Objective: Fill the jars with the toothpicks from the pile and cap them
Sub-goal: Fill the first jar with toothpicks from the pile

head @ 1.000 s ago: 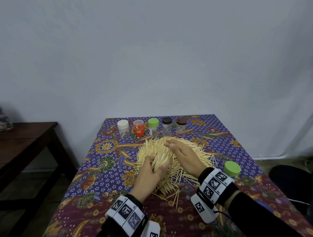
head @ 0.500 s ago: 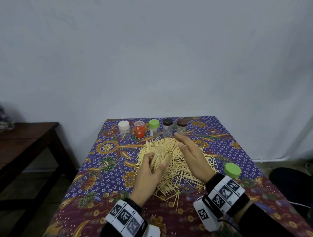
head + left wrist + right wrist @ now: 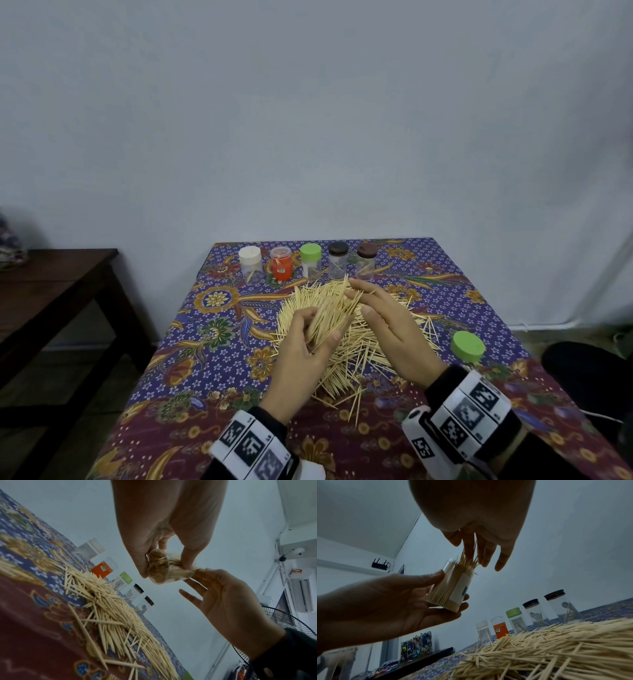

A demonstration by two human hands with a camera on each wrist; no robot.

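Note:
My left hand [image 3: 318,327] grips a clear jar [image 3: 325,320] packed with toothpicks and holds it tilted above the toothpick pile [image 3: 363,353]. The left wrist view shows the jar's base [image 3: 158,568]; the right wrist view shows its side and white label [image 3: 452,586]. My right hand [image 3: 359,298] has straight fingers [image 3: 485,555] resting against the toothpick tips that stick out of the jar's mouth. A loose green cap [image 3: 467,346] lies on the cloth right of the pile.
Five capped jars stand in a row at the table's far edge: white [image 3: 250,262], red [image 3: 281,265], green [image 3: 311,258], black [image 3: 338,258], brown [image 3: 366,260]. A dark wooden side table [image 3: 51,291] stands to the left. The patterned tablecloth [image 3: 212,394] covers the table.
My right hand has risen off the pile to the jar's mouth. My left hand has lifted the jar a little, and toothpicks now stick out of it.

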